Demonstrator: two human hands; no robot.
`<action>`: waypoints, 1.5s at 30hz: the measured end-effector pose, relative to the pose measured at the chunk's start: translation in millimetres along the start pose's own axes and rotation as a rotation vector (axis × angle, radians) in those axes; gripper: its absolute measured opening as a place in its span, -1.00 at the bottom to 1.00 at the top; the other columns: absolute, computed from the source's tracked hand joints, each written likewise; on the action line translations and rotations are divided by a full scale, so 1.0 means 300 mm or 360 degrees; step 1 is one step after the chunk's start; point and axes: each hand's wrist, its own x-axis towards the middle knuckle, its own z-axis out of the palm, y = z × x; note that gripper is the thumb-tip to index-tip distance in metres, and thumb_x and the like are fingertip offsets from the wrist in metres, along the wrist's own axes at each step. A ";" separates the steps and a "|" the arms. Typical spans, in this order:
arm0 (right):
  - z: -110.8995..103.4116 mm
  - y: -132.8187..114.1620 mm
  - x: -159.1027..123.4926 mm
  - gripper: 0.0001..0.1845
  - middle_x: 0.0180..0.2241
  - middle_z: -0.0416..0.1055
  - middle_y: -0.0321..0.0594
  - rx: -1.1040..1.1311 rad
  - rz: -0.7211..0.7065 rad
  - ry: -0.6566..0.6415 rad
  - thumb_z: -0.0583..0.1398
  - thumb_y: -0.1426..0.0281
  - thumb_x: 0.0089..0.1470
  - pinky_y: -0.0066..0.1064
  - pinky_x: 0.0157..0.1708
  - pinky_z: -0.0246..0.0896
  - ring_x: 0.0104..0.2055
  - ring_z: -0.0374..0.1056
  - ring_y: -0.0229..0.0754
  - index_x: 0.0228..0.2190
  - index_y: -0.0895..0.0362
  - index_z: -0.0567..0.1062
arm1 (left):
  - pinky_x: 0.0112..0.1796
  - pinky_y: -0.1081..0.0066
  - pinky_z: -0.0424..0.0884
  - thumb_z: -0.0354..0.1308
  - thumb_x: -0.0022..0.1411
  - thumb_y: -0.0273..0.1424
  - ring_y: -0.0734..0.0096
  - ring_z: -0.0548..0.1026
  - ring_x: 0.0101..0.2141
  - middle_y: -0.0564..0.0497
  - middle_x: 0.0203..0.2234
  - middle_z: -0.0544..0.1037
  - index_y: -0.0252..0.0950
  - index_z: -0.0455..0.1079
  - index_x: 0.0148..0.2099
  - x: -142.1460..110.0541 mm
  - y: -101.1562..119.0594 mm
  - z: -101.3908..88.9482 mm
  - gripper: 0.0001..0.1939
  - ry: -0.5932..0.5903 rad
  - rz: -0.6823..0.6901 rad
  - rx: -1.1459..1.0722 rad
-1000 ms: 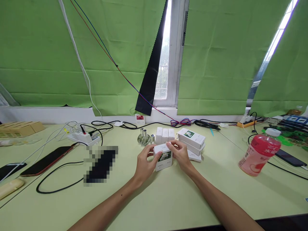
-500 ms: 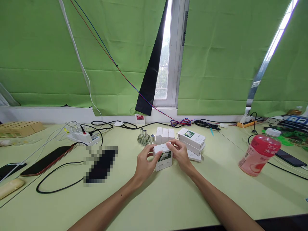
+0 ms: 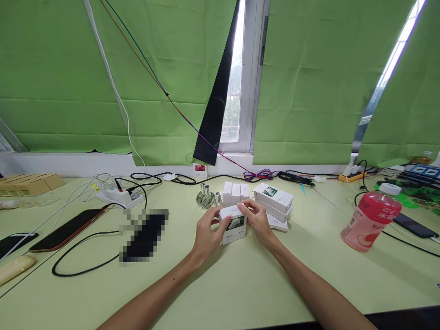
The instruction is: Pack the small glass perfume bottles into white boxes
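Observation:
A small white perfume box (image 3: 234,234) with a white-flower picture stands upright on the table between my hands. My left hand (image 3: 208,231) grips it from the left, thumb on the front face and fingers at the top left edge. My right hand (image 3: 257,220) is closed on its top right corner, thumb on the upper face. Just behind are several small glass perfume bottles (image 3: 205,197) with silver caps. Three white boxes (image 3: 235,193) stand side by side behind the held one. More flat white boxes (image 3: 274,198) lie stacked to the right of my right hand.
A pink drink bottle (image 3: 371,217) stands at the right, beside a phone (image 3: 414,226). A dark pixelated item (image 3: 146,236) and a red-edged phone (image 3: 68,229) lie at the left. Cables run along the back from a white power strip (image 3: 120,196). Brown cartons (image 3: 30,184) sit back left.

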 end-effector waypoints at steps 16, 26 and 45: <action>-0.004 0.004 0.008 -0.61 -0.53 0.26 -0.37 0.0028 0.0021 -0.0032 0.41 0.08 -0.14 -0.50 -0.61 -0.01 -0.52 0.18 -0.31 -0.45 0.12 0.51 | -0.19 0.35 0.57 0.10 0.38 -0.23 0.30 0.52 -0.10 -0.05 -0.07 0.57 -0.18 0.44 0.11 -0.011 -0.040 0.005 -0.68 -0.0093 0.0126 0.0070; -0.003 0.014 0.006 -0.58 -0.59 0.23 -0.39 0.0018 0.0028 -0.0004 0.34 0.03 -0.04 -0.48 -0.63 -0.08 -0.58 0.06 -0.34 -0.53 0.11 0.43 | -0.20 0.35 0.58 0.08 0.39 -0.22 0.28 0.53 -0.08 -0.07 -0.07 0.57 -0.20 0.47 0.10 -0.003 -0.031 0.000 -0.67 -0.0117 0.0138 0.0056; -0.002 0.004 0.008 -0.54 -0.61 0.19 -0.41 0.0053 0.0100 0.0002 0.36 0.04 -0.08 -0.51 -0.66 -0.14 -0.59 0.02 -0.36 -0.58 0.11 0.34 | -0.18 0.36 0.58 0.06 0.40 -0.23 0.29 0.53 -0.06 -0.07 -0.04 0.56 -0.18 0.49 0.09 0.005 -0.032 -0.005 -0.67 -0.0163 0.0106 0.0016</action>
